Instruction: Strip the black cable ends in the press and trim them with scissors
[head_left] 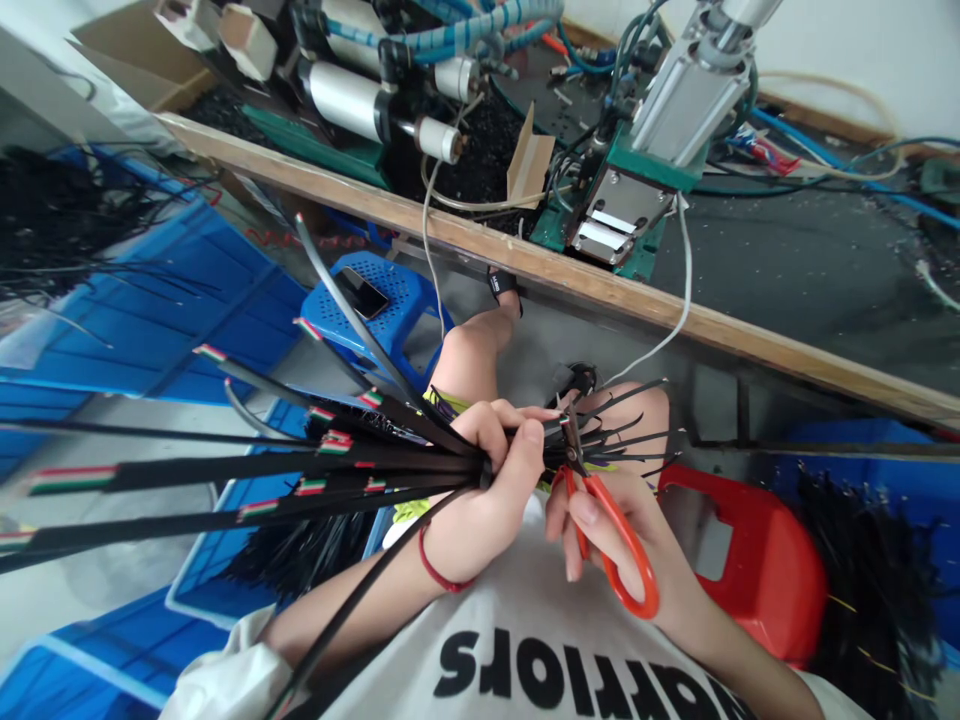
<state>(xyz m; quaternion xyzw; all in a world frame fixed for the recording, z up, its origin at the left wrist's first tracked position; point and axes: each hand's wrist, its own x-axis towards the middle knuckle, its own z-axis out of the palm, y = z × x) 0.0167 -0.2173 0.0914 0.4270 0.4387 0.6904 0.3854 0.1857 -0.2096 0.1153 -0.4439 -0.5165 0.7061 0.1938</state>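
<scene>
A bundle of black cables (420, 465) is gripped in my left hand (499, 470) in front of my body. Their long ends fan out to the left, and several show bare red, white and green wires. Shorter black ends poke out to the right of the fist. My right hand (600, 525) holds orange-handled scissors (619, 540), thumb and fingers through the loops. The scissor blades point up and sit at the cable ends beside my left fingertips. Whether the blades touch a wire I cannot tell.
A wooden-edged bench (450, 225) carries pneumatic machines, including a silver press (637, 190) on a green base. A phone (361, 292) lies on a blue stool (390, 310). Blue crates (217, 300) with black cables stand left. To the right is a red stool (780, 570) near more cables (870, 590).
</scene>
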